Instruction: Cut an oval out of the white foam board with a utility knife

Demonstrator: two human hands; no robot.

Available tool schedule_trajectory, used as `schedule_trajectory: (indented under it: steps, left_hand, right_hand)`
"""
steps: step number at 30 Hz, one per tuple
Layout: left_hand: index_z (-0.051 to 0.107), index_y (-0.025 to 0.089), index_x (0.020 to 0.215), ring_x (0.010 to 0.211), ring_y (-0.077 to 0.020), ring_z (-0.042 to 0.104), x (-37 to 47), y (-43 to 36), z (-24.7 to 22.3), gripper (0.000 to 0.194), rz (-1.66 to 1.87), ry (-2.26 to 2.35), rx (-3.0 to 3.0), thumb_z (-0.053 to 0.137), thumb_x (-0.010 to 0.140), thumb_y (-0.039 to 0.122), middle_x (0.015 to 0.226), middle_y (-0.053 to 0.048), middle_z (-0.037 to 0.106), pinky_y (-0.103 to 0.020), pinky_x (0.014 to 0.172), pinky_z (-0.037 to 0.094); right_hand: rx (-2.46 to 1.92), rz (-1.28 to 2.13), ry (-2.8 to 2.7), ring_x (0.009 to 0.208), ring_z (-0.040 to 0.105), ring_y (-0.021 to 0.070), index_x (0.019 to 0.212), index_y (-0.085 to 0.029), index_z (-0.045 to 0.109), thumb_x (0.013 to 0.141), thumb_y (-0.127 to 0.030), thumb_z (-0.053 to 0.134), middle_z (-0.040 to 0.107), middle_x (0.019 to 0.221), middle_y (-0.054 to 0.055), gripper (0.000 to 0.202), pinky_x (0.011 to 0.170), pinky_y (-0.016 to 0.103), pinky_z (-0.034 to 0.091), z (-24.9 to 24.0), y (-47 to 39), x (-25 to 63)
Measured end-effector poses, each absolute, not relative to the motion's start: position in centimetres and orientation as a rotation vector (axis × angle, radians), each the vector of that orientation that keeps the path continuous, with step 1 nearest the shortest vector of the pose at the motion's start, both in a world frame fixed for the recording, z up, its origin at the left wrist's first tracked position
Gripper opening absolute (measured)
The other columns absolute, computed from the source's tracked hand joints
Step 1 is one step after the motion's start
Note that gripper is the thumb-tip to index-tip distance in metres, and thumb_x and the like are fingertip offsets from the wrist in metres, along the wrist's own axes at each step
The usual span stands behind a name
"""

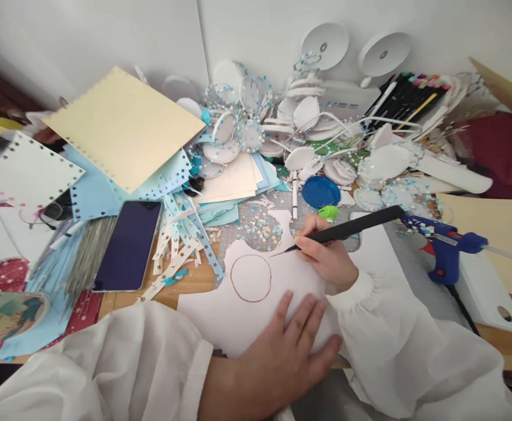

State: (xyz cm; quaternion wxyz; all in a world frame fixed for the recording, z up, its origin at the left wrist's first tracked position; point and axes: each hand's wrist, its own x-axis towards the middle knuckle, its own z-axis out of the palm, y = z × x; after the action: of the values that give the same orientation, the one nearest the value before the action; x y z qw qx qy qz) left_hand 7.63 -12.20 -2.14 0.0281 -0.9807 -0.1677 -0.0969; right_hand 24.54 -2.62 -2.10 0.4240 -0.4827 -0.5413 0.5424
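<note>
A white sheet (220,318), seemingly foam board, lies in front of me with a circle outlined in brown on it. Curved notches run along its far edge. My right hand (326,257) grips a long black craft knife (347,227), its thin pointed tip at the sheet just right of the circle's upper edge. Fingers spread, my left hand (288,351) lies flat on the sheet below and right of the circle. Under the sheet's far side shows a grey cutting mat (229,231) strewn with small paper confetti.
A phone (128,245) lies left, beside paper strips (174,251). A blue glue gun (444,245) sits right, its cord trailing forward. White discs with tinsel (249,123) and a blue lid (321,192) crowd the back. Yellow card (126,128) rises at left; markers (409,99) stand back right.
</note>
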Motion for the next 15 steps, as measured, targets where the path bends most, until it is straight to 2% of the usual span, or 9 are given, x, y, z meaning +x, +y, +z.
schedule_trajectory:
  steps: [4,6,9,12,15]
  left_hand:
    - [0.035,0.013,0.143,0.137,-0.0348,0.033,6.5,-11.1,0.6,0.065,-0.124,-0.404,-3.19,0.044,0.09,0.05,0.147,-0.023,0.036,-0.054,0.108,0.026]
    - [0.036,0.012,0.141,0.138,-0.0312,0.031,5.8,-10.4,1.6,0.06,-0.102,-0.388,-3.302,0.041,0.092,0.045,0.147,-0.022,0.036,-0.047,0.111,0.027]
    - [0.04,0.011,0.137,0.137,-0.0263,0.034,4.5,-9.0,2.2,0.048,-0.205,-0.595,-3.396,0.04,0.093,0.032,0.146,-0.018,0.038,-0.038,0.11,0.033]
    - [0.044,0.012,0.131,0.127,-0.0256,0.045,2.6,-7.2,2.1,0.042,-0.369,-0.994,-3.305,0.046,0.09,0.022,0.137,-0.018,0.047,-0.041,0.102,0.044]
    - [0.045,0.016,0.129,0.118,-0.0264,0.051,0.5,-5.7,1.9,0.041,-0.447,-1.369,-3.111,0.05,0.09,0.027,0.126,-0.014,0.054,-0.044,0.096,0.048]
  right_hand:
    - [-1.13,1.263,-1.054,0.036,0.017,0.0052,0.072,-0.025,0.041,0.081,-0.044,0.066,0.024,0.048,-0.011,0.033,0.036,0.023,0.015,-2.1,-2.5,23.8]
    - [-1.131,1.232,-0.978,0.034,0.018,0.0045,0.077,-0.026,0.046,0.081,-0.046,0.065,0.027,0.049,-0.011,0.028,0.034,0.021,0.016,-2.0,-2.5,23.5]
    - [-1.118,1.197,-0.92,0.035,0.02,0.0043,0.086,-0.026,0.052,0.082,-0.048,0.063,0.03,0.051,-0.011,0.025,0.033,0.019,0.019,-1.8,-2.4,23.3]
    - [-1.071,1.176,-0.911,0.036,0.023,0.0054,0.089,-0.025,0.054,0.083,-0.047,0.063,0.029,0.048,-0.011,0.024,0.033,0.018,0.022,-1.9,-2.5,23.3]
    - [-1.036,1.159,-0.902,0.037,0.025,0.0062,0.089,-0.025,0.056,0.083,-0.046,0.063,0.029,0.046,-0.011,0.024,0.034,0.018,0.025,-2.1,-2.5,23.4]
